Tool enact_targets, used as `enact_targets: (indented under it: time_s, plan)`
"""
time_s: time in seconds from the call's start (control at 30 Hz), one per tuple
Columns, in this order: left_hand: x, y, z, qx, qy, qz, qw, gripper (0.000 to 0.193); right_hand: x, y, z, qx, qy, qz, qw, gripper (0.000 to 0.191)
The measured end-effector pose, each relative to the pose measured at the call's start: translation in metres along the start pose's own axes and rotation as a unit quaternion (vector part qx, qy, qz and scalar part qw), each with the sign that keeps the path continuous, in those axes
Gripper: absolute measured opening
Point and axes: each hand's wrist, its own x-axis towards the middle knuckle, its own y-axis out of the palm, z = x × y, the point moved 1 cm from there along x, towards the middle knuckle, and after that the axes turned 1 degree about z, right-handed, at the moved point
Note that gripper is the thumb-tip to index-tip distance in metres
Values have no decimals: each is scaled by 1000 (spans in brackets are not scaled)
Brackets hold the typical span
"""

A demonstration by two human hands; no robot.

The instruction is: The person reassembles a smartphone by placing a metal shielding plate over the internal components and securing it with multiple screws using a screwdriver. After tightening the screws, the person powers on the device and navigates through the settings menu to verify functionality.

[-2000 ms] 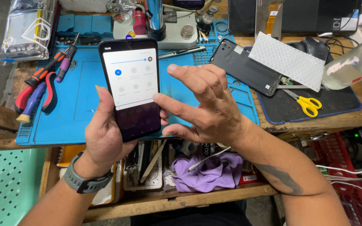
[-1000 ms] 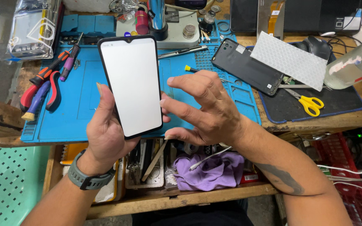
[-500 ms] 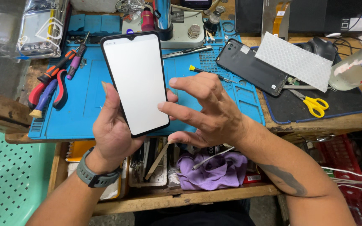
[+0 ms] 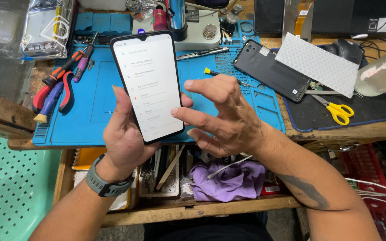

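Half a second back the smartphone (image 4: 148, 87) showed a plain white screen; now a pale menu with a column of entries fills it, and before that it showed a dark panel with a slider. Its place has hardly changed: upright and tilted slightly, raised above the blue repair mat (image 4: 94, 111). The left hand (image 4: 123, 134) is clamped round the lower part of the phone from behind, thumb up along its left edge, a grey watch (image 4: 106, 183) on the wrist. The right hand (image 4: 224, 118) holds nothing; its fingers are spread and bent, one fingertip at the right rim of the glass, though I cannot tell whether it touches. From where things lie, I'd judge the phone is assembled, powered and answering, so the checking of its display looks well under way, with the menu not yet gone through. A separate dark back cover (image 4: 269, 71) lies on the mat to the right, a white perforated sheet (image 4: 318, 62) partly over it, yellow scissors (image 4: 340, 111) on a dark pad beyond. Red and blue pliers (image 4: 52, 96) sit at the mat's left edge. Below the bench an open drawer holds a purple cloth (image 4: 228, 180) among small tools.
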Motion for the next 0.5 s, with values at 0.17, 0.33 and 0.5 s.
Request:
enact_targets:
  time_s: [0.17, 0.33, 0.5]
  plan:
    - [-1, 0, 2, 2, 1, 25, 1000, 78, 0, 0, 1, 6, -4, 9, 1000, 35]
    - [-1, 0, 1, 4, -1, 38, 999, 80, 1, 0, 2, 9, -16, 8, 1000, 35]
    - [-2, -1, 1, 3, -6, 31, 1000, 77, 1, 0, 3, -20, -2, 8, 1000, 36]
